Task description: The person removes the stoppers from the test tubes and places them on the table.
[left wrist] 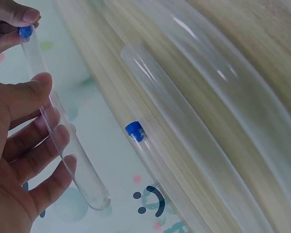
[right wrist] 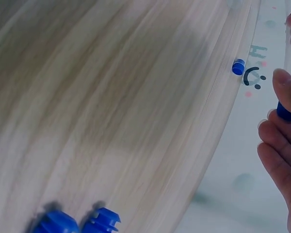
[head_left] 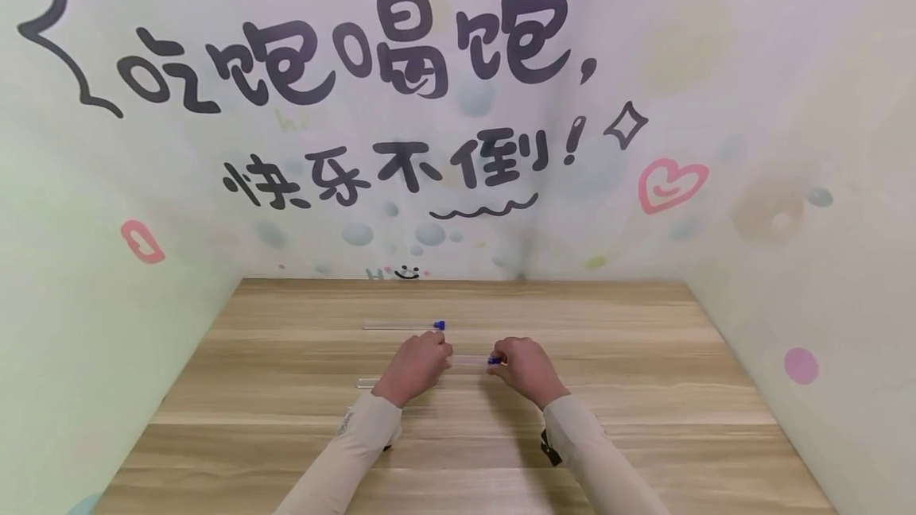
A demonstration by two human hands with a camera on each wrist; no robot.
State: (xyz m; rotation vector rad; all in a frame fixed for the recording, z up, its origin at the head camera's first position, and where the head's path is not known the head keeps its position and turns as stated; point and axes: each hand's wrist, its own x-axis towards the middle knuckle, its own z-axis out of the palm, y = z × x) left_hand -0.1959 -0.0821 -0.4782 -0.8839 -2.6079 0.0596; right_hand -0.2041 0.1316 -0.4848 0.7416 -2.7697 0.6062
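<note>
Low in the middle of the head view, the left hand [head_left: 415, 366] grips a clear tube [left wrist: 88, 180]; the right hand [head_left: 528, 368] pinches its blue cap [left wrist: 25, 32]. Best keep both straight, squeezing softly. A capped tube [left wrist: 160, 175] lies just beyond.

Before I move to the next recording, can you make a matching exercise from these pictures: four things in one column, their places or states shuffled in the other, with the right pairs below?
Things
1. Left hand
2. Right hand
3. Stoppered tube not in either hand
4. Two blue stoppers without visible tubes

Places and states
A. Lying on the table, nearest the lettered wall
B. Holding a clear tube along its body
C. At the bottom edge of the right wrist view
D. Pinching the held tube's blue stopper

Right pairs: 1-B, 2-D, 3-A, 4-C
</note>
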